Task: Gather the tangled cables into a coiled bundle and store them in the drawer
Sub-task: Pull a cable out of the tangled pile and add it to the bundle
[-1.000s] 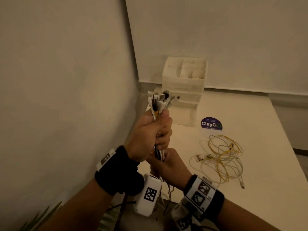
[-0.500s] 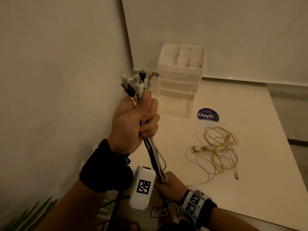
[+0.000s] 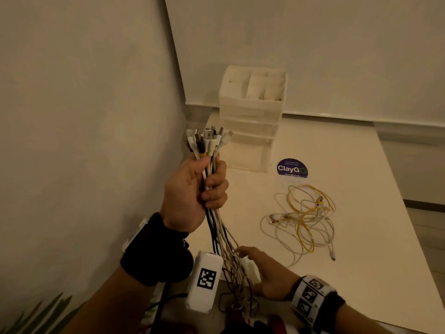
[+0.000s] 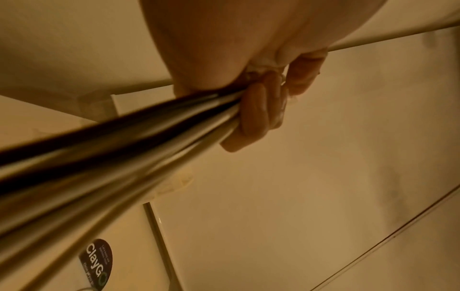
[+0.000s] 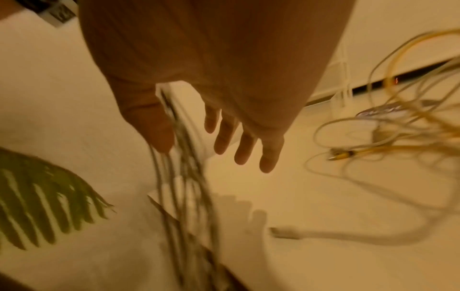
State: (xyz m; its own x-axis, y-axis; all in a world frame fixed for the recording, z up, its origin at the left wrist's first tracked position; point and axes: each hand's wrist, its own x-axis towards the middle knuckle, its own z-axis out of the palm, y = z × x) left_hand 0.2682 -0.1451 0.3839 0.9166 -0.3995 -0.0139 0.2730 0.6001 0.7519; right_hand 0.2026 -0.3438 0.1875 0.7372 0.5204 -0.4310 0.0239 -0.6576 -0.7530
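Head view, the step: The left hand (image 3: 192, 189) is wrapped tight round the bunch of cables (image 3: 212, 184), plugs sticking up. I think the long tails should now be looped round and round, slowly, so nothing knots.
Head view, the helper hand: The right hand (image 3: 267, 271) is loose, with flat fingers brushing the hanging tails.
Head view, where things are: The bunch is in the air, in front of the drawer box (image 3: 252, 112). More yellow and white cables (image 3: 303, 218) lie on the table (image 3: 361, 237), near the front of the drawer box.
Left wrist view: Fingers (image 4: 256, 110) squeeze dark and pale cords, all blurry.
Right wrist view: Fingers (image 5: 246, 145) are spread, holding nothing; thin cords hang beside the thumb.
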